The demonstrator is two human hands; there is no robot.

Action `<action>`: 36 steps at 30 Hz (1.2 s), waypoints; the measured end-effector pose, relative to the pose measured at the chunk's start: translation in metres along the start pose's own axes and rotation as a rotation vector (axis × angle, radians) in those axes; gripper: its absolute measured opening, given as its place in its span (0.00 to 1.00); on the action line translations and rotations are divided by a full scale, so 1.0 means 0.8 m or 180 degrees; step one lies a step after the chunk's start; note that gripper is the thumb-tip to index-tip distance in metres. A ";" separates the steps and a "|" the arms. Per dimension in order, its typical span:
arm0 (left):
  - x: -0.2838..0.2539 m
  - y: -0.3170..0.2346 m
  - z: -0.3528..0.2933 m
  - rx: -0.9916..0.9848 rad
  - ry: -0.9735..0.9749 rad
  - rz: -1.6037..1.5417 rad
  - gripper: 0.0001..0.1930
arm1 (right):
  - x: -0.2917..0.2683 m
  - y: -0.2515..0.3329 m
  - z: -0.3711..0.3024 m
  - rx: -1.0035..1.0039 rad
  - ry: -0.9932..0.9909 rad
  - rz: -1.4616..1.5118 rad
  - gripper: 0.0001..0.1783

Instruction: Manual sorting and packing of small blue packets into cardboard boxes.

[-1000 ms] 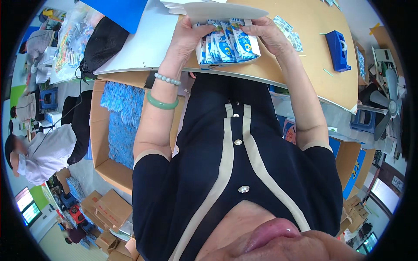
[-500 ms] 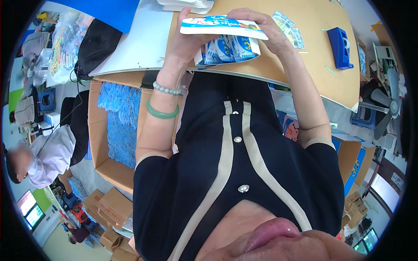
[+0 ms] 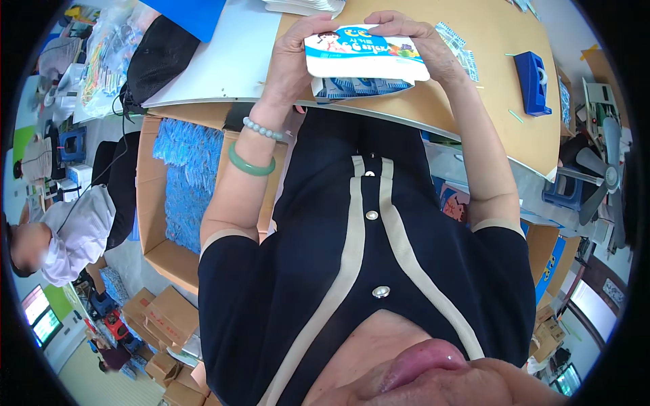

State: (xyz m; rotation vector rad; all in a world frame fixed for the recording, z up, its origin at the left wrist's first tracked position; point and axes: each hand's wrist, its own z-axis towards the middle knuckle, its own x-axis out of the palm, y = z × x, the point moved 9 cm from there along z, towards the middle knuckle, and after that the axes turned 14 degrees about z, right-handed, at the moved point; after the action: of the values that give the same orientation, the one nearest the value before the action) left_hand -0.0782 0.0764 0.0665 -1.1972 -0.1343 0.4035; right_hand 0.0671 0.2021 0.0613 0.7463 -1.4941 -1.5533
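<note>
A small printed carton (image 3: 365, 59), white and blue with a cartoon picture, is between my two hands at the near edge of the table. Its lid flap tilts down toward me over the open side, where several blue and white sachets (image 3: 362, 88) peek out. My left hand (image 3: 292, 64) grips the left end, its fingers at the top corner. On the right, my right hand (image 3: 426, 51) wraps that end with fingers across the lid's far edge. The undersides of both grips are hidden.
A blue tape dispenser (image 3: 533, 84) stands on the tan tabletop (image 3: 497, 122) at right, near loose sachets (image 3: 462, 55). White flat cartons (image 3: 308, 5) are stacked at the back. A cardboard box (image 3: 152, 203) of blue sachets stands left below the table; a person sits farther left.
The carton's lid has swung down toward me, so its printed face shows and fewer sachets are visible. My left fingers have moved onto the lid's top corner.
</note>
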 end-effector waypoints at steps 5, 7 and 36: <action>-0.008 0.003 -0.005 -0.0711 0.0463 -0.0490 0.20 | -0.002 -0.004 -0.003 0.0295 -0.0148 0.0388 0.10; -0.009 0.006 -0.006 -0.0735 0.0752 -0.0746 0.22 | -0.004 -0.006 -0.005 0.0406 -0.0222 0.0483 0.09; 0.011 -0.072 -0.025 0.1038 0.1486 0.3570 0.21 | 0.024 0.046 -0.004 -0.0057 0.0594 -0.1347 0.15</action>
State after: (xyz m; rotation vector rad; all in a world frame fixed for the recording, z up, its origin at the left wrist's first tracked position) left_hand -0.0507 0.0447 0.1116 -0.9161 1.0152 1.0494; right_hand 0.0668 0.1855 0.0996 1.2211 -1.2349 -1.7430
